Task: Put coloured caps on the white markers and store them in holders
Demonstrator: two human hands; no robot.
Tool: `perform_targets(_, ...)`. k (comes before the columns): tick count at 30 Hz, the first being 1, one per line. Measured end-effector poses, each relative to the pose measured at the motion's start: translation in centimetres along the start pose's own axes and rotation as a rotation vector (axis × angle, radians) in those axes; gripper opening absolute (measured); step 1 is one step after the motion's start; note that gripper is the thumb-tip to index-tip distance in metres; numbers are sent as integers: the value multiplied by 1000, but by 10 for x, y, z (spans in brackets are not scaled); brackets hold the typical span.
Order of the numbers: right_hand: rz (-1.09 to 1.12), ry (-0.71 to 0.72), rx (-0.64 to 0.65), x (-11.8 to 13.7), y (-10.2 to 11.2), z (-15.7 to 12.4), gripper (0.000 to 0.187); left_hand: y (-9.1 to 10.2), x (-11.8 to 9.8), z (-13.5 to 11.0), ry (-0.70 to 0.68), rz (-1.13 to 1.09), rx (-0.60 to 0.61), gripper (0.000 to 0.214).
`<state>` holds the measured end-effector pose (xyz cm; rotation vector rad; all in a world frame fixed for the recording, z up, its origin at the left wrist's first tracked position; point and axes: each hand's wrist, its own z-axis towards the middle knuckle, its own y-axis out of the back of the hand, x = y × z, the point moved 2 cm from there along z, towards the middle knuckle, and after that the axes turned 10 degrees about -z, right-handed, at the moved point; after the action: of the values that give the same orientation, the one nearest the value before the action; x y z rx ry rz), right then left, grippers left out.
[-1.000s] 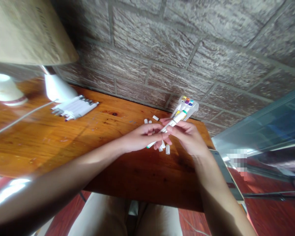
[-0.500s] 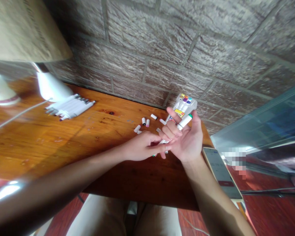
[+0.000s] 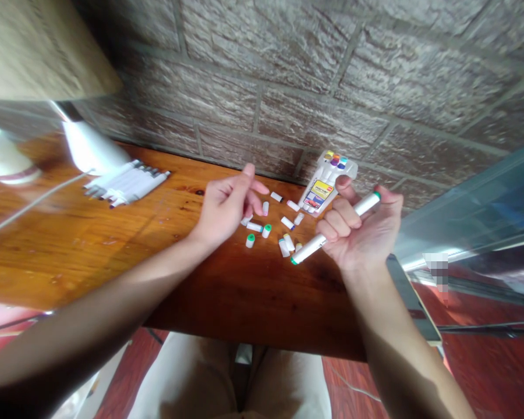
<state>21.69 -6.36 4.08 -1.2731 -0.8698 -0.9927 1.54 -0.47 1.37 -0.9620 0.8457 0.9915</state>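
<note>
My right hand (image 3: 361, 233) is closed around a white marker (image 3: 312, 247) with green ends, held slantwise above the wooden table (image 3: 157, 256). My left hand (image 3: 227, 203) hovers over the table with fingers loosely curled and apart, holding nothing I can see. Just below and beside it lie several loose white marker caps (image 3: 266, 224), some with green tips. A marker pack (image 3: 327, 180) with coloured tops leans against the brick wall behind my right hand.
A row of white markers (image 3: 126, 183) lies at the back left near a lamp base (image 3: 91, 151) and its cord. A phone (image 3: 413, 299) rests at the table's right edge. The brick wall closes the far side.
My hands have come apart: the left let go of the marker and rose to the left, the right closed round the marker and lifted it. More caps now show on the table.
</note>
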Motion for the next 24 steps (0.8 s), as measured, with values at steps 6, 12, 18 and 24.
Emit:
perform_targets(6,-43,84,-18,-9,-11,6,44,9,0,12,-30,-32,-104,53)
perform_targets(12,39,65,27,-20,-33,6,38,-15,9,-18,121,63,554,38)
perform_targets(18,-7,-26,8,-29,-34,7,43,-18,19,-25,265,34,787,36)
perform_targets(24,-155,-12,20,-27,-13,14,32,-20,14,-22,380,-121,707,38)
